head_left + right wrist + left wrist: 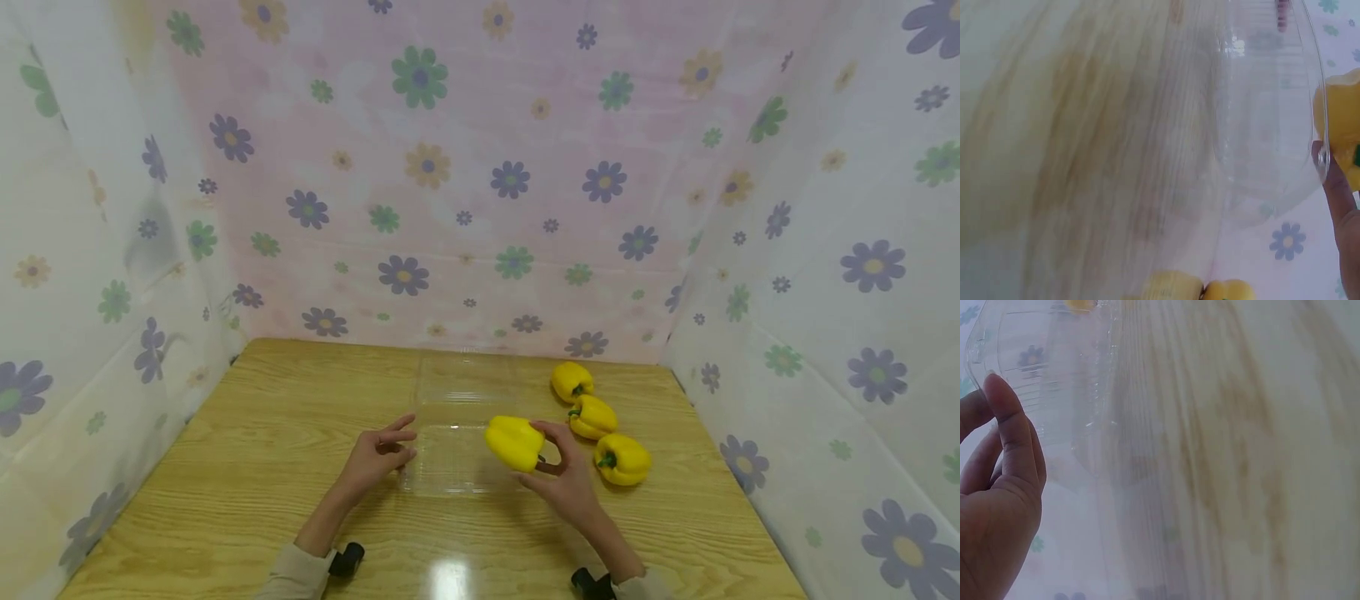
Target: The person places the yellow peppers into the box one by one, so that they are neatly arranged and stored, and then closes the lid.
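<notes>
A yellow bell pepper (514,442) is in my right hand (566,479), gripped between thumb and fingers at its stem end, above the right part of a clear plastic container (450,483). The container lies on the table with its lid (465,379) folded open toward the back. My left hand (371,458) is at the container's left edge, fingers loosely extended and fingertips at the rim. In the left wrist view, the fingertips (996,384) meet the clear rim. The right wrist view shows part of the held pepper (1341,119) beyond the container's wall.
Three more yellow bell peppers stand in a row right of the container: a far one (572,382), a middle one (592,417) and a near one (623,459). The wooden table (285,417) is enclosed by flower-patterned cloth (465,167) at the back and sides.
</notes>
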Demonstrator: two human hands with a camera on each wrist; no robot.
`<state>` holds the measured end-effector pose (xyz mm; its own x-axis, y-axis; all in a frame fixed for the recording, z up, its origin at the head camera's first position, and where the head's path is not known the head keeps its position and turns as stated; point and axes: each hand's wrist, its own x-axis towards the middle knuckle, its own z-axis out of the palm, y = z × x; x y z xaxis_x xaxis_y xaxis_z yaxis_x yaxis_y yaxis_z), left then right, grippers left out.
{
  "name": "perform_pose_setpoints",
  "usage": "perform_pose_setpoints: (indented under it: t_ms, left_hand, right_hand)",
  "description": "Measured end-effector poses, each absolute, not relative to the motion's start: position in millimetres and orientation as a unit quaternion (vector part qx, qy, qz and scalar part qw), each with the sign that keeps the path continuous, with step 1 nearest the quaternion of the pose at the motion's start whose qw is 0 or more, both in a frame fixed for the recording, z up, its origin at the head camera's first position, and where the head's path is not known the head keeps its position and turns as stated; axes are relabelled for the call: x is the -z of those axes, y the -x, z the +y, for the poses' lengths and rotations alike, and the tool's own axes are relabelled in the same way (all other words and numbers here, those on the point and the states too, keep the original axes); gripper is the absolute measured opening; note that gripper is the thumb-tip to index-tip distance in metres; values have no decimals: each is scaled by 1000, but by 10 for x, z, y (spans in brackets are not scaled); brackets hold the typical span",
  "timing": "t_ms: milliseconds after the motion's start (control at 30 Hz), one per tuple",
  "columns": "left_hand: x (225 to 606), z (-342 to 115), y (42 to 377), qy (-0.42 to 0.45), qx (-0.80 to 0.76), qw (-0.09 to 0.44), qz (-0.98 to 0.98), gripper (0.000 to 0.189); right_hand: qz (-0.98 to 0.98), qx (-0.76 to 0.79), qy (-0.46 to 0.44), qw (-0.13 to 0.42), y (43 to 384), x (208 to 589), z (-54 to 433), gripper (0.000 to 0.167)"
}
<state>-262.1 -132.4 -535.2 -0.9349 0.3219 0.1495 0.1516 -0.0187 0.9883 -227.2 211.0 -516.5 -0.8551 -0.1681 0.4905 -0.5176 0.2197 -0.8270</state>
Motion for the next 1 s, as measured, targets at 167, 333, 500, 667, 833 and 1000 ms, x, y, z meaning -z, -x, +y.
perform_pose_setpoints:
  t_ms: [167,333,500,667,833,1000]
  left_hand:
    - [5367,-1322,2632,-170,-693,55,698,42]
    - [5356,-1313,2623,-163,-693,54,700,42]
    - [5344,-1300,2617,-157,-693,54,701,42]
    - [5350,-1284,2631,-157,-691,52,704,42]
    - [5348,-1280,2629,-155,-696,52,699,42]
    - [5328,-1258,2616,-144,-705,55,693,42]
  right_hand:
    - [-776,-577,-212,140,2295,5214,2034,76]
    - [-774,-589,-201,116,2312,5220,1978,74]
    - [-759,-617,-194,76,2327,5187,1923,73]
    - [-760,-622,-180,47,2353,5143,1872,72]
    - [-781,-604,-156,35,2401,5129,1824,72]
    - [-790,-593,-152,37,2433,5130,1787,70]
